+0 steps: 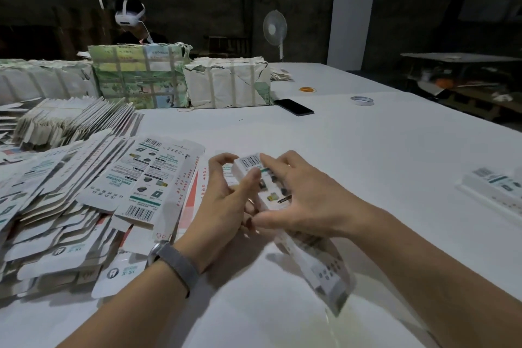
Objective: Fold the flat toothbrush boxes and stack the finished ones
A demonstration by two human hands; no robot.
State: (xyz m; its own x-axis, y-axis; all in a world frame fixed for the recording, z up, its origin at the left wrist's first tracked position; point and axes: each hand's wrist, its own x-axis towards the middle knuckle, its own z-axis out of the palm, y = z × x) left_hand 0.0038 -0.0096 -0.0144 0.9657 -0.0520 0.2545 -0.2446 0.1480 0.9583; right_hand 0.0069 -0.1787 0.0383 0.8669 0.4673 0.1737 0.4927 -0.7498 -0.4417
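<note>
1. At the left of the frame, the flat boxes (84,192) lie in a loose pile on the white table (367,150).
2. In the middle, your left hand (223,203) and right hand (299,200) both hold one half-folded box (254,178), fingers curled around it.
3. At the right edge, finished boxes (497,186) lie together.

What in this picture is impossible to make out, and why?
All in the head view:
- Near end of the box being folded: blurred by motion, and the right hand covers its middle.
- Left hand fingertips behind the box: hidden by it.
- Finished boxes: cut off by the right edge, so their number is unknown.
- Flat boxes: cut off by the left edge.
- Print on the wrapped bundles: too small to read.
</note>
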